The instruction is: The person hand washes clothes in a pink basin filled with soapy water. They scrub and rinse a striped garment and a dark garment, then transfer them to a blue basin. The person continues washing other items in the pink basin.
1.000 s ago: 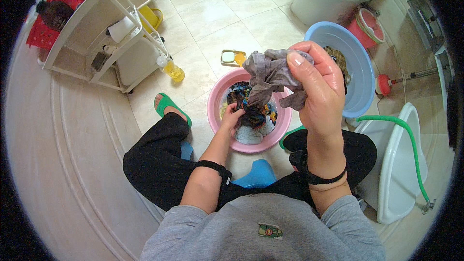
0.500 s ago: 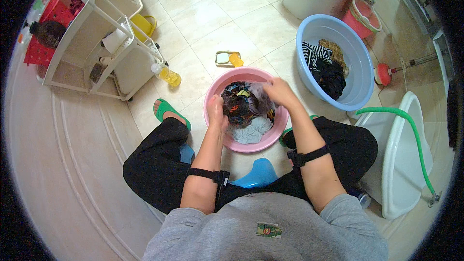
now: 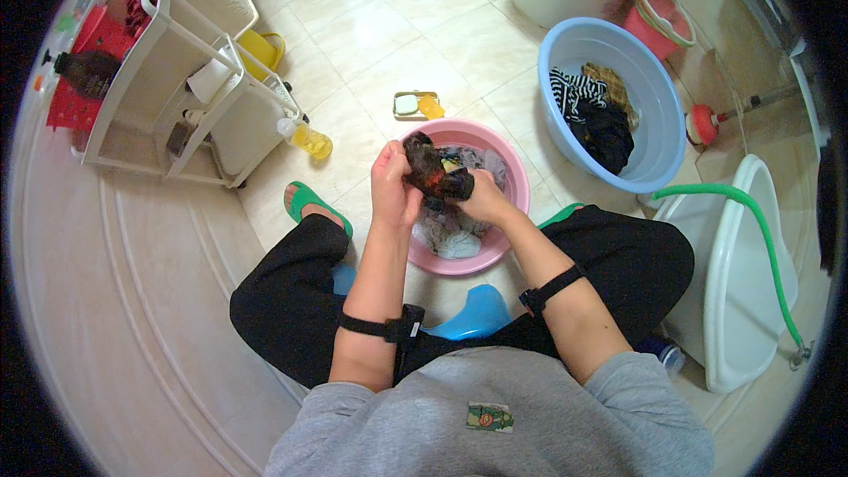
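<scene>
Head view: the dark garment with orange patches (image 3: 428, 168) is bunched between both hands above the pink basin (image 3: 521, 208) — half a second ago it lay down among the washing there. Its upper-left end is pinched in the left hand (image 3: 393, 185), and the right hand (image 3: 484, 197) is closed around its lower-right end, so this dark piece is now the one being handled. A greyish cloth (image 3: 492, 163) lies in the basin behind the right hand, probably the one held high a second ago, which suggests that it has been let go. Nearer the person, a pale cloth (image 3: 459, 245) sits against the basin's near wall. Just beyond the far rim is a soap dish (image 3: 415, 117). Farther right — apart from the hands — a blue tub (image 3: 661, 155) holds a striped cloth (image 3: 579, 93) and a black cloth (image 3: 609, 146).
</scene>
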`<action>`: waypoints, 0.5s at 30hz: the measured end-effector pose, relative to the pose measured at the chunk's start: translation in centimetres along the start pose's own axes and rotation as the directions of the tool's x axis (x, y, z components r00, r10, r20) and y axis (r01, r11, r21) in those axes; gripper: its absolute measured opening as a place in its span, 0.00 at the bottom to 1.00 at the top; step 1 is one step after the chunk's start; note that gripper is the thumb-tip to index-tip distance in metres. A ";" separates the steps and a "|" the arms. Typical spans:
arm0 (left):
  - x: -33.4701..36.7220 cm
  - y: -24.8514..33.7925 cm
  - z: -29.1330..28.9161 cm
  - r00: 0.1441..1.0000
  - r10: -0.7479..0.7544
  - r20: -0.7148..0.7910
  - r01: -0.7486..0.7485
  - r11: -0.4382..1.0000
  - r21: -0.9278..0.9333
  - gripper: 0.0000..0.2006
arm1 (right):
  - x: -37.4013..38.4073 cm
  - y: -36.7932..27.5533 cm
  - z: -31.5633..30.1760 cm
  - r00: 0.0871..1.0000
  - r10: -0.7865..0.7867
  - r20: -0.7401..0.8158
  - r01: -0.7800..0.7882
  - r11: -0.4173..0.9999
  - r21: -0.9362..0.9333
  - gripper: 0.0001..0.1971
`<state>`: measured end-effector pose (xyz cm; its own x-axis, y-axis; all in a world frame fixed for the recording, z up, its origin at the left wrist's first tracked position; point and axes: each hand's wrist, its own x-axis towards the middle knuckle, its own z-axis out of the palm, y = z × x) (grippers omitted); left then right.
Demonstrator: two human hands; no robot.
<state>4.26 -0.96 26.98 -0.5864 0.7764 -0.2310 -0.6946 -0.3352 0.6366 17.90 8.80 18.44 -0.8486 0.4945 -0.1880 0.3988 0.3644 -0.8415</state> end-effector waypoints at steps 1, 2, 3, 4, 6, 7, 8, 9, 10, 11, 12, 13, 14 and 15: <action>0.4 0.3 -0.4 1.000 -0.002 -0.001 0.002 1.000 -0.014 0.09 | -0.2 -0.6 -0.2 0.995 0.006 -0.103 0.001 0.998 0.068 0.14; 0.9 0.5 -1.0 1.000 0.010 0.024 -0.009 0.999 -0.034 0.09 | -0.3 -1.0 -0.7 0.996 0.031 -0.082 -0.024 0.996 0.084 0.14; 1.4 0.8 -1.9 1.000 -0.019 -0.010 0.018 1.000 -0.026 0.04 | -0.4 -1.6 -1.3 0.997 0.051 -0.057 -0.045 0.994 0.101 0.14; 1.9 0.8 -2.7 0.999 -0.005 0.038 0.006 1.000 -0.016 0.03 | -0.7 -2.1 -1.8 0.998 0.036 -0.042 -0.031 0.991 0.127 0.14; 2.5 0.2 -4.5 1.000 -0.008 0.022 0.007 0.999 0.042 0.02 | -0.9 -3.6 -2.7 0.991 0.052 -0.121 -0.043 0.996 0.079 0.15; 2.7 -0.2 -5.3 0.999 -0.041 -0.008 0.041 0.999 0.029 0.05 | -1.1 -4.6 -3.3 0.988 0.032 -0.154 -0.019 0.996 0.085 0.15; 2.7 -0.7 -6.1 0.998 -0.059 -0.038 0.060 0.998 0.022 0.05 | -1.2 -5.6 -3.8 0.982 0.041 -0.184 -0.026 0.996 0.083 0.15; 2.6 -1.2 -6.8 0.993 -0.089 -0.084 0.090 0.996 0.017 0.05 | -2.0 -6.5 -4.7 0.978 -0.026 -0.208 0.050 0.992 0.113 0.15; 2.4 -1.8 -7.5 0.984 -0.129 -0.125 0.131 0.991 0.006 0.06 | -2.1 -7.8 -5.1 0.972 -0.005 -0.233 0.042 0.988 0.152 0.14; 2.3 -2.1 -8.2 0.952 -0.228 -0.204 0.239 0.971 0.028 0.07 | -2.2 -9.1 -5.6 0.961 -0.033 -0.275 0.089 0.978 0.191 0.14; 2.1 -2.6 -8.8 0.953 -0.243 -0.181 0.256 0.965 0.056 0.07 | -2.2 -10.4 -6.1 0.953 -0.018 -0.304 0.094 0.967 0.237 0.14; 1.8 -3.1 -9.5 0.949 -0.264 -0.174 0.282 0.956 0.087 0.08 | -2.4 -11.7 -6.8 0.961 0.038 -0.275 0.047 0.955 0.293 0.13; 1.7 -3.7 -10.1 0.941 -0.281 -0.189 0.306 0.944 0.123 0.09 | -3.0 -12.8 -7.6 0.951 -0.053 -0.304 0.139 0.954 0.266 0.14; 1.8 -4.4 -10.7 0.946 -0.263 -0.192 0.302 0.930 0.211 0.08 | -3.5 -14.0 -8.1 0.941 -0.084 -0.327 0.181 0.943 0.279 0.13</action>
<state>1.80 -3.77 15.90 -0.4515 0.7201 -0.5269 -0.7344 0.0354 0.6777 18.09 8.41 34.99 -0.7184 0.6930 0.0599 0.1253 0.2137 -0.9688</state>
